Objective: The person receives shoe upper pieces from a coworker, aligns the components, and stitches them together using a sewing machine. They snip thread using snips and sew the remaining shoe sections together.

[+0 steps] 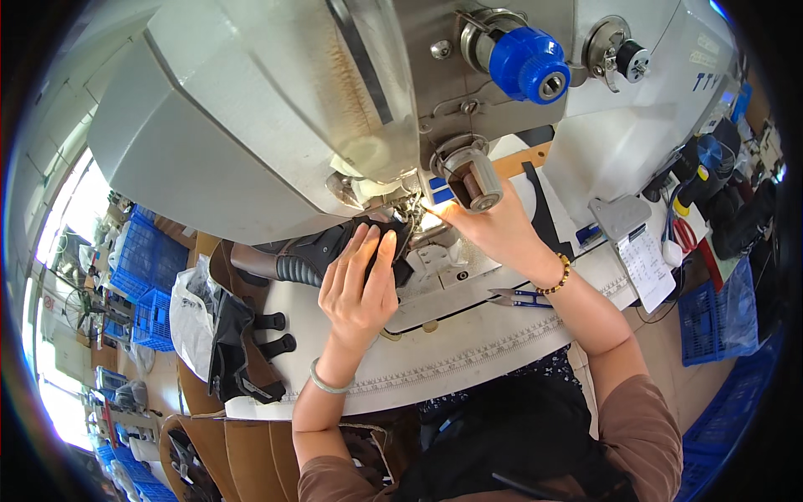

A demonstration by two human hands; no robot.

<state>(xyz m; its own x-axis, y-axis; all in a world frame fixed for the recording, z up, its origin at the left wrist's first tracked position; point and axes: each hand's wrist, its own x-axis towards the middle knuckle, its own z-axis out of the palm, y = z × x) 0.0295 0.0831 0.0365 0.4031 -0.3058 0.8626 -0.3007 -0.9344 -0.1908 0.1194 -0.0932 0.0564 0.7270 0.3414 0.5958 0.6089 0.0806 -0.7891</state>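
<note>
A black sewn piece (pixel 322 248) with a ribbed grey section lies under the head of a sewing machine (pixel 251 109), by the lit needle area (pixel 422 219). My left hand (pixel 358 289) rests on that piece with its fingers stretched out and a little apart. On the other side of the needle is my right hand (pixel 495 233), its thumb side close to the needle. A metal cylinder with a thread spool (pixel 475 186) hides part of its fingers, so whether they grip the piece cannot be seen. Thread snips (pixel 520 298) with blue handles lie beside my right wrist.
A curved white table edge (pixel 468 347) with a ruler strip crosses in front of me. More black pieces with buckle straps (pixel 242 343) lie at the left. A clip with a paper sheet (pixel 644 263) and red-handled scissors (pixel 684 237) are at the right. Blue crates (pixel 149 255) stand further left.
</note>
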